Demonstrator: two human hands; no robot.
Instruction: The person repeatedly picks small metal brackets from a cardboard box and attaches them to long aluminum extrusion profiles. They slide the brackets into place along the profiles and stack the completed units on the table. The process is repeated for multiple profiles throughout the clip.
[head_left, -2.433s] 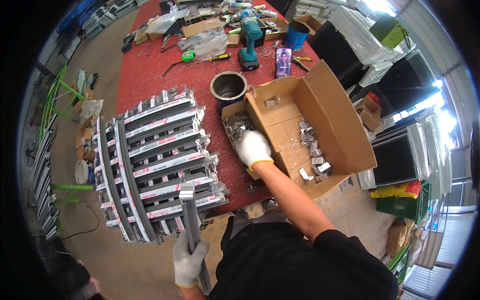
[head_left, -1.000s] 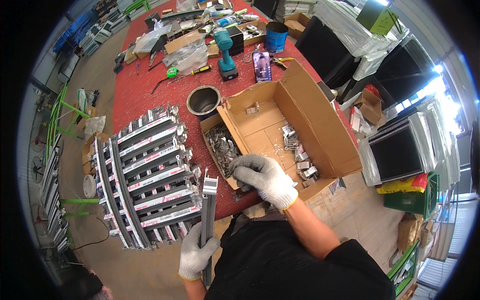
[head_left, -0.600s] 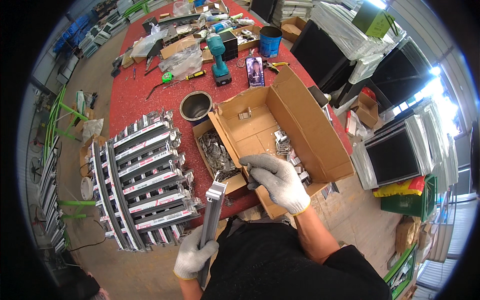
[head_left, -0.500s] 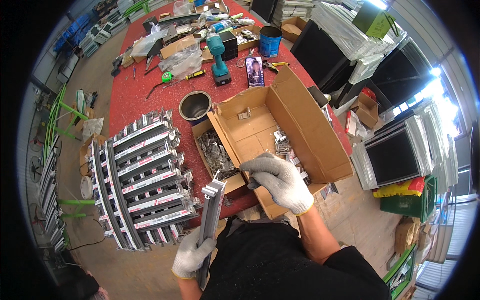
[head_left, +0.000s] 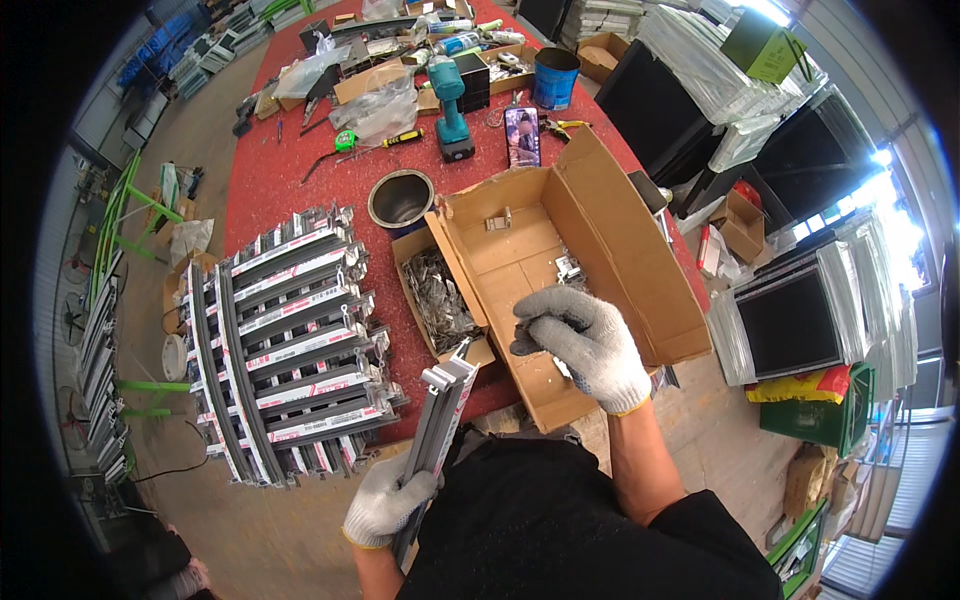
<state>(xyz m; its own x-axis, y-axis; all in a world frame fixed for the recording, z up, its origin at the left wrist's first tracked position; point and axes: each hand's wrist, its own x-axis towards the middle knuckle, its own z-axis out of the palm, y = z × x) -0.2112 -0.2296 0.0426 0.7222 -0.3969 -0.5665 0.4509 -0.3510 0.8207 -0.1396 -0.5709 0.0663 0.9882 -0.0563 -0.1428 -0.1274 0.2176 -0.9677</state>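
My left hand (head_left: 384, 502), in a white-grey work glove, is wrapped round a short grey metal profile (head_left: 436, 418) with a white printed strip and a metal end fitting. The profile stands slanted, its fitted end up near the table's front edge. Above an open cardboard box (head_left: 625, 255), my gloved right hand (head_left: 592, 350) has its fingers pinched together; what they hold, if anything, cannot be made out. Inside this box lie small metal fittings (head_left: 569, 270), partly hidden by the hand. Beside it, a smaller carton holds many thin metal clips (head_left: 440, 300).
Crosswise-stacked profiles (head_left: 310, 345) cover the table's left front. Behind the boxes are a metal pot (head_left: 401, 203), a teal cordless drill (head_left: 452, 120), a phone (head_left: 522, 138), a green tape measure (head_left: 345, 140) and a blue can (head_left: 554, 80). Wrapped panels (head_left: 790, 320) stand at right.
My right hand has moved right and slightly down, from the cartons' shared edge to over the larger box. The left hand still grips the profile, which leans a little more to the right.
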